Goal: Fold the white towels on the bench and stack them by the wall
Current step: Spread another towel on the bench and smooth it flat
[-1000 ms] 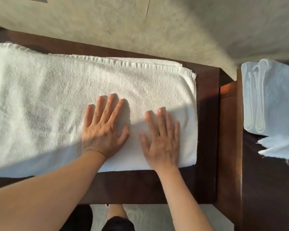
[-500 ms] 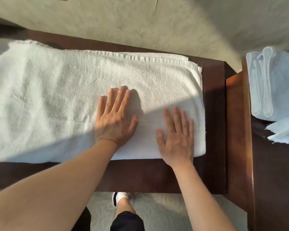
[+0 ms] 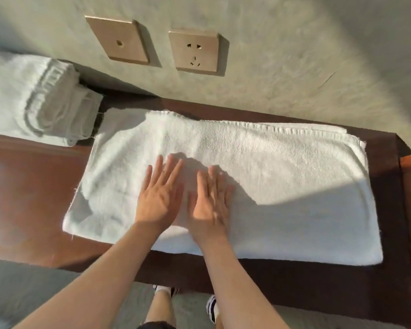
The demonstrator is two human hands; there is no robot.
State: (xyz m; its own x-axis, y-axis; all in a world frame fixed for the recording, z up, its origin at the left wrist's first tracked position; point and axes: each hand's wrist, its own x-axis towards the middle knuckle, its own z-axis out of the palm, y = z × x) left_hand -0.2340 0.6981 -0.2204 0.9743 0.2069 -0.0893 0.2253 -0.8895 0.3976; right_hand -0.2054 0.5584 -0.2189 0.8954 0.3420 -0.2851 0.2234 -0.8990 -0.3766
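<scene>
Both hands, left (image 3: 157,198) and right (image 3: 210,205), had slid toward 9 o'clock, flat and gripping nothing, smoothing the towel (image 3: 282,186) for folding.

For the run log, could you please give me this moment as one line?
left hand: flat on towel | right hand: flat on towel | towel: half-folded on bench | folded stack: by wall

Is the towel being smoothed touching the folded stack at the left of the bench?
Cannot tell. In the head view the towel's far-left corner reaches the stack, but shadow hides whether they meet.
</scene>
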